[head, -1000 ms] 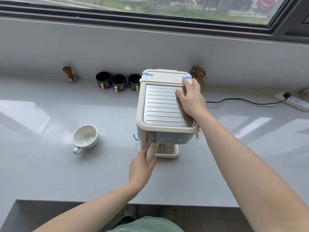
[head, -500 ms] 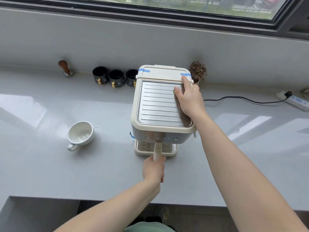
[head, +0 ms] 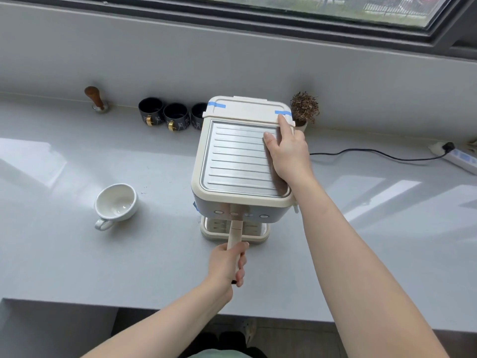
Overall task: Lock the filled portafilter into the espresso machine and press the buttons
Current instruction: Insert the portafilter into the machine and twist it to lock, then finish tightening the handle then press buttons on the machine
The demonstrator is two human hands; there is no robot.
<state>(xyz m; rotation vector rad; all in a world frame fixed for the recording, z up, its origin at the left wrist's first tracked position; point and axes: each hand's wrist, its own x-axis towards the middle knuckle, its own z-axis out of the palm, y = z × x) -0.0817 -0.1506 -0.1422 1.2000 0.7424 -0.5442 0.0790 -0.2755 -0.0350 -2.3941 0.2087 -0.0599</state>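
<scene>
One espresso machine (head: 242, 161) sits mid-table (head: 64, 254), cream body, ribbed metal top tray. Four buttons (head: 234, 213) in a row on its front panel. One portafilter (head: 235, 235), head hidden under the machine's front, cream handle sticking straight out toward the person, roughly centred on the panel.

Two hands. Left hand (head: 228, 263) has its grip clamped around the end of the portafilter handle. Right hand (head: 287, 153) lies flat on the right side of the machine's top, fingers apart and spread, index finger reaching the blue tape (head: 283, 113) at the rear right corner; it holds nothing.

Left of the machine: one white cup (head: 116, 204) lying tipped on the table, handle toward the person. Behind-left of the machine, against the wall: three black mugs (head: 165, 116) in a row, the rightmost partly hidden by the machine. Further left of those: one tamper (head: 96, 99), wooden knob up. Behind-right of the machine: one small dried plant (head: 304, 108) in a pot. Right of the machine: one black cord (head: 374, 152) running to one power strip (head: 462, 158) at the edge.

Versus a second ago: the handle was angled out to the machine's left, now it points straight forward. Left hand has moved with it, further down the handle. Right hand is in the same bracing spot on top.
</scene>
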